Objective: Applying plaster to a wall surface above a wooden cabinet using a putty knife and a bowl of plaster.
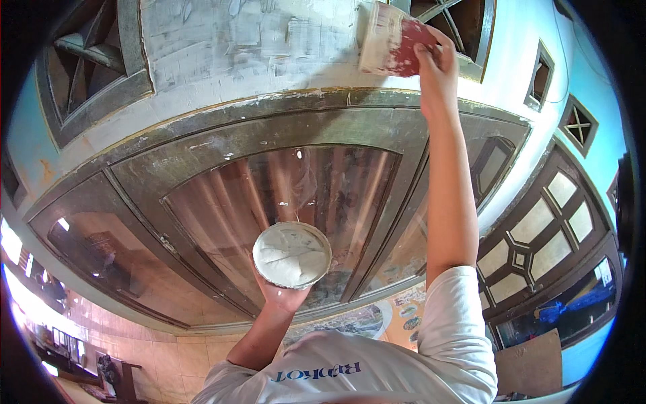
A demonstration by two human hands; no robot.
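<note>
Raised high at the upper right, my right hand (439,59) grips a wide, flat, dark red putty spreader (398,44) smeared with pale filler. Its coated edge lies against or very close to the wall (256,47), which carries patchy grey and white filler strokes. Lower down, in front of the window, my left hand (282,293) supports a round tub (329,259) from beneath. Thick white putty (291,256) fills the tub, its surface scooped and uneven. Most of my left fingers are hidden under and behind the tub.
Below the wall runs a dark wooden window frame (269,128) with glass and brown curtains behind. Wooden vents (94,54) flank the filled patch at the upper left and upper right. A panelled door (538,236) stands at right, and a board (531,367) leans below it. Tiled floor (158,360) shows lower left.
</note>
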